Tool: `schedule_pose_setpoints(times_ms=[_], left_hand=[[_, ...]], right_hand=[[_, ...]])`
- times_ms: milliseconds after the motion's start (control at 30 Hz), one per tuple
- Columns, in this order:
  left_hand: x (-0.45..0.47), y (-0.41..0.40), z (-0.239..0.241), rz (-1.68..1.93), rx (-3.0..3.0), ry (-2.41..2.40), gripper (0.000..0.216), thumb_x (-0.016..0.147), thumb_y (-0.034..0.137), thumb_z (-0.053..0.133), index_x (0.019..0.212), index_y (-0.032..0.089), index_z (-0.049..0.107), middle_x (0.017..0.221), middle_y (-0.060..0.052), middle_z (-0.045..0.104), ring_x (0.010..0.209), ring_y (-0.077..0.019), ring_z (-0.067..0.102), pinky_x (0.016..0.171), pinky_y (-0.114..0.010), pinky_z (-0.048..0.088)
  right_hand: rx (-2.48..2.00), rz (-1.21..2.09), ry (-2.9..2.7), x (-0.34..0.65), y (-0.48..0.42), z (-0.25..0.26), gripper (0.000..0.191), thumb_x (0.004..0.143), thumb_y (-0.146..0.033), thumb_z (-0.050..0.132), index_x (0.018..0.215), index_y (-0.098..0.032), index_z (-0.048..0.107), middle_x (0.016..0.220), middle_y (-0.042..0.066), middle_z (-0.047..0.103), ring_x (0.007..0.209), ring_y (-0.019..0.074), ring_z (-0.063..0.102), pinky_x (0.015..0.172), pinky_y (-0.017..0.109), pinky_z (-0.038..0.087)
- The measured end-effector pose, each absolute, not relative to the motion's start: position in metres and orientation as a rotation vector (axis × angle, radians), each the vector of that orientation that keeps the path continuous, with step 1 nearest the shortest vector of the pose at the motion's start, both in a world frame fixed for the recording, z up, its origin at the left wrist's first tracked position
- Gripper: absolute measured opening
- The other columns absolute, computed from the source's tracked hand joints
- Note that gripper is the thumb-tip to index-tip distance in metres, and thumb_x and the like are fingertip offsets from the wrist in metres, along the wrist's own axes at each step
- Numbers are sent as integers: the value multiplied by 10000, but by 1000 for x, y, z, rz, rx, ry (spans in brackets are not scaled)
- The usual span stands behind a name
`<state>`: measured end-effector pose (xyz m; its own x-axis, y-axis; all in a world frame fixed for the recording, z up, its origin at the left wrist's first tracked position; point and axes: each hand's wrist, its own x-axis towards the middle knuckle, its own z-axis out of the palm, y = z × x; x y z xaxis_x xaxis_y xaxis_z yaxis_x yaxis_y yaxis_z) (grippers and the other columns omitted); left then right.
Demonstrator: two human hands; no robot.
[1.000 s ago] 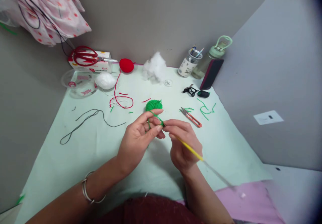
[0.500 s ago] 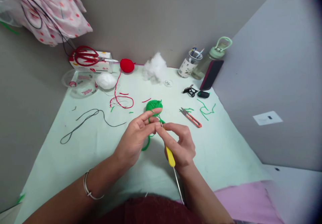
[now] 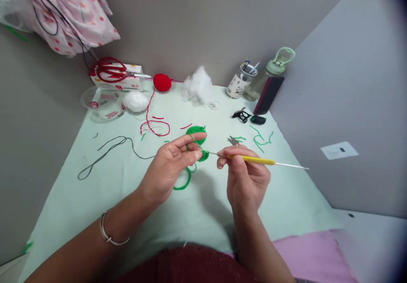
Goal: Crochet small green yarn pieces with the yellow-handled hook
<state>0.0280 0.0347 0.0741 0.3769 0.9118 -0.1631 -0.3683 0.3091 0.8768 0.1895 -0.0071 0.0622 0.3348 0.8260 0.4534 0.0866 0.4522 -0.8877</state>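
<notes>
My left hand (image 3: 178, 158) pinches a small piece of green crochet work (image 3: 204, 155) between thumb and fingers, and a green strand runs over its raised index finger. A crochet hook (image 3: 254, 160) with a yellow handle lies in the closed fingers of my right hand (image 3: 246, 177). The hook points left, nearly level, and its tip meets the green piece. Just behind my left fingers sits the green yarn ball (image 3: 196, 129), partly covered. Below, a loop of green yarn (image 3: 182, 186) rests on the cloth.
Thread snips (image 3: 233, 140) are partly hidden behind my right hand. Green scraps, a black clip (image 3: 241, 115) and a bottle (image 3: 263, 77) stand to the right. Along the back are white stuffing (image 3: 197, 85), a red yarn ball (image 3: 162, 82), a white ball (image 3: 136, 101) and red scissors (image 3: 111, 70).
My right hand has moved right and turned the hook from steeply slanted to nearly level. The green piece now shows more clearly at my left fingertips. The snips have become partly covered.
</notes>
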Motion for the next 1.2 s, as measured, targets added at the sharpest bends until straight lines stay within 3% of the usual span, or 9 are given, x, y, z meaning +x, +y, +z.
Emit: schedule_pose_setpoints(times_ms=[200,333,533,700,967,1067,1200], left_hand=[[28,30,78,1236,1408,995,357,849,100,714,1168,240,791,854,5,645,757,-141,574,837,-310,502],[27,32,77,1338,1584,1014,344,855,67,688,1137,229,802,834,9,623,718,-132,560,856,-309,505],[23,34,74,1099,1256,937,267,873,159,727,1111,251,805,880,-6,668,843,-163,620,830,-298,505],[28,32,69,987,1115,819,239,897,267,758,1132,260,798,899,-15,694,894,-177,629,859,-308,503],[35,34,67,911,788,716,501,793,219,866,1278,243,743,929,-9,680,918,-160,656,936,-314,489],[31,37,70,805,696,680,590,762,216,889,1330,242,728,900,-12,675,845,-142,642,834,-282,489],[27,40,72,672,655,512,502,744,305,911,1225,218,795,772,-5,623,738,-143,610,771,-301,514]], right_hand=[[-1022,354,-1298,187,-11,64,187,978,-168,633,981,-256,798,788,20,740,673,159,677,617,327,568],[-1043,265,-1363,187,-15,65,187,980,-180,641,1032,-272,796,765,16,735,727,181,700,648,343,582],[-962,661,-1190,190,-7,63,151,992,-245,642,981,-256,792,857,30,741,664,150,667,582,314,561],[-929,868,-1141,189,0,53,144,995,-300,656,1002,-254,792,975,43,766,745,147,660,677,323,572],[-854,843,-1112,186,-1,53,138,985,-259,669,996,-260,806,954,30,746,707,135,693,628,302,595],[-879,879,-1025,190,2,56,146,970,-338,686,945,-230,781,866,29,754,647,136,696,577,283,596],[-945,956,-942,198,6,60,219,934,-399,705,841,-201,716,736,12,697,534,112,616,474,235,523]])
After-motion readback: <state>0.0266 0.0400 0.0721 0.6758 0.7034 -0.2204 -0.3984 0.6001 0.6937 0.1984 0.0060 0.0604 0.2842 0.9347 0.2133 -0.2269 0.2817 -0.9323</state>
